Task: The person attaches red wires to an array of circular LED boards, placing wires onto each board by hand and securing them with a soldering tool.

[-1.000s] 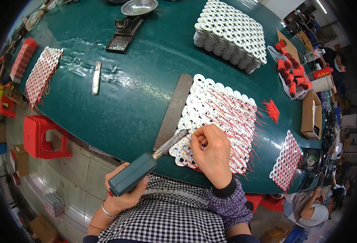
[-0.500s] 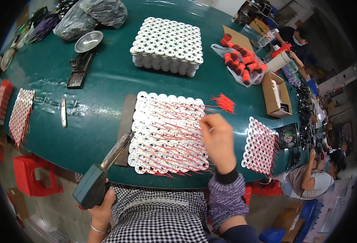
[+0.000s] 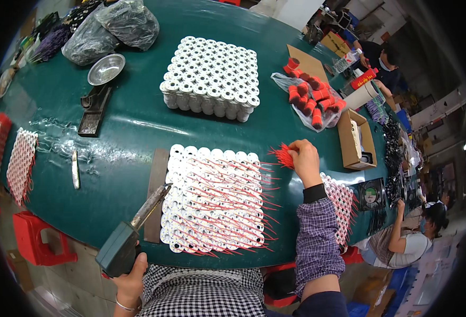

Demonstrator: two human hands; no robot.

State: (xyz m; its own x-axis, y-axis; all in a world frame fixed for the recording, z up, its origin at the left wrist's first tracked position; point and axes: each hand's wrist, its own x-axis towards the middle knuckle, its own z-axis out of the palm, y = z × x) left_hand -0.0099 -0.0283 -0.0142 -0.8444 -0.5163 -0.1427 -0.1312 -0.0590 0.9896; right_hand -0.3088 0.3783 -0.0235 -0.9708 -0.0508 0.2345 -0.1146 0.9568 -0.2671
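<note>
My left hand grips a dark green soldering gun by its handle. The gun's tip points up and right, over the left edge of a white panel of round circuit boards. Many thin red wires lie in slanting rows across that panel, their ends sticking out past its right side. My right hand is at a small bunch of loose red wires, right of the panel's far corner, with thumb and fingers pinched on them. How many wires they hold is hidden. A dark flat strip lies along the panel's left side.
A tall stack of round-board panels stands at the back. Left are a metal dish, a black holder and a blade-like tool. Wired panels and a cardboard box sit right. Co-workers sit beyond.
My right hand has moved from above the panel's right edge, away and right, to the bunch of red wires. My left hand still holds the soldering gun. The view has shifted slightly.
</note>
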